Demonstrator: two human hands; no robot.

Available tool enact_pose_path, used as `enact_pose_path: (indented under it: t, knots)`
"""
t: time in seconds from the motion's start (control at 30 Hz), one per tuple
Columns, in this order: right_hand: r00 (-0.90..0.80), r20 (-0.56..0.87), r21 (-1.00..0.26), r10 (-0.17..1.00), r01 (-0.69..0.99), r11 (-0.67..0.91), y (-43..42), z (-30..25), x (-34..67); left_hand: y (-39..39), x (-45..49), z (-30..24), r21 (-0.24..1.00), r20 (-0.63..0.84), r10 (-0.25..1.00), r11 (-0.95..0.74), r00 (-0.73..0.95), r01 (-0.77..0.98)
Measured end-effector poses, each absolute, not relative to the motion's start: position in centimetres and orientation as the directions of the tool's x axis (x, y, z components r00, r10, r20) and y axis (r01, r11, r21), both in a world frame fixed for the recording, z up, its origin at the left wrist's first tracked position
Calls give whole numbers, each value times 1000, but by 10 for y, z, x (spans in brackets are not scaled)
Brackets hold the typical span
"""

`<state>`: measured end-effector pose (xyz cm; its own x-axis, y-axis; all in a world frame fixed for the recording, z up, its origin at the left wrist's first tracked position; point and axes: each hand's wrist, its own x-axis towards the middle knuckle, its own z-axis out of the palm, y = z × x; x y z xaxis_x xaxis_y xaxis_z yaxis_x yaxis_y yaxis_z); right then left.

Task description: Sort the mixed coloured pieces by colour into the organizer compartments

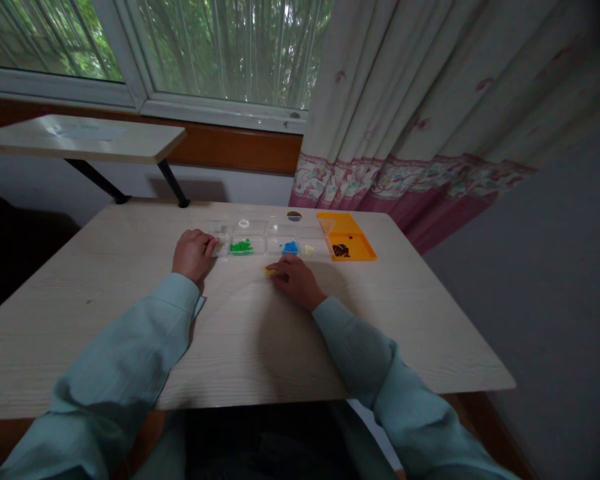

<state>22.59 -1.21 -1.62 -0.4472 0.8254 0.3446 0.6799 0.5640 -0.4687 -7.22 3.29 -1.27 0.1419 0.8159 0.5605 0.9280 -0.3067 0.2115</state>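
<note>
My left hand (194, 255) is at the left end of a row of clear plastic boxes (275, 230), its thumb and fingers pinched together; whatever is between them is too small to tell. My right hand (296, 280) pinches a small yellow piece (270, 271) just in front of the boxes. Small green pieces (241, 247) lie in one compartment. Farther right, blue pieces (290, 247) fill part of another, beside a few pale cream pieces (309, 250). At the right end, an opened orange box (363, 248) holds dark brown pieces (341, 251).
Everything rests on a pale wooden table (220, 347). A raised white shelf (125, 143) on black legs stands at its back left. A dark round spot (295, 216) shows behind the boxes. Long curtains (380, 133) hang by the window behind the table's right side.
</note>
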Motion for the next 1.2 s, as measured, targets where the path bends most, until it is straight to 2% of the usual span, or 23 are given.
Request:
enact_pose_path:
  t: [0.27,0.47,0.77,0.83,0.93,1.07,1.2]
  knots:
    - [-507,363,-313,782,724,615,-12,-16,214,21,-55,-3,209,602,773,-394,199,895]
    - [-476,342,-351,810,735,580,-8,-14,210,9,-34,3,240,605,741,-517,290,822]
    - [-457,339,-338,822,756,560,-11,-12,204,6,-25,6,287,593,747,-545,300,788]
    - [-416,375,-396,828,736,549,-11,-11,202,3,-20,7,331,583,758,-550,292,767]
    - [-338,410,-563,847,637,527,-11,-7,200,-4,-7,8,460,551,795,-544,255,702]
    - [-278,368,-756,887,465,460,-8,-5,203,-18,13,8,679,462,867,-481,186,554]
    - [-178,296,-887,939,313,339,-4,-9,208,-27,24,8,820,357,925,-379,134,429]
